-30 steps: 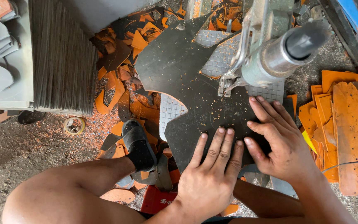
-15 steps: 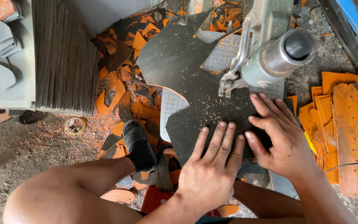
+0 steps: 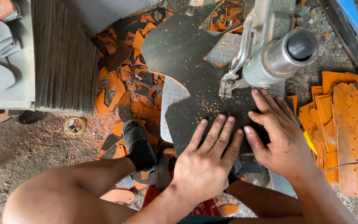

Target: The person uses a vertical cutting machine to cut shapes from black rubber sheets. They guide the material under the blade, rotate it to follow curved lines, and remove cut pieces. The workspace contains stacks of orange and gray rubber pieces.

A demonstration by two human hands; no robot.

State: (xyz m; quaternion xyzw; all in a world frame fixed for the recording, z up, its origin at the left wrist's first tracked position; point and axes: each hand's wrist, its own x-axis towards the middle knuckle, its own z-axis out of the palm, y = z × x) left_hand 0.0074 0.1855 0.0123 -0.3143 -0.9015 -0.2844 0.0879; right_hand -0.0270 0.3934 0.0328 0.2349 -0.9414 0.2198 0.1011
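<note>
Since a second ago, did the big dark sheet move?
Yes. The dark sheet slid a little toward the person under both hands, so the machine's cutter sits deeper into it.

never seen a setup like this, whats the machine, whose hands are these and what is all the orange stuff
The view comes from a camera on the person's head, looking straight down. Both hands are theirs: the left hand and the right hand lie flat, fingers spread, on a dark sheet that rests on a gridded work plate. Neither hand grips anything. Above the sheet stands a grey machine head whose thin tool reaches down to it; it looks like a cutting machine. Orange and dark offcuts litter the ground, orange pieces are stacked at right, and the person's sandalled foot rests below.
</note>
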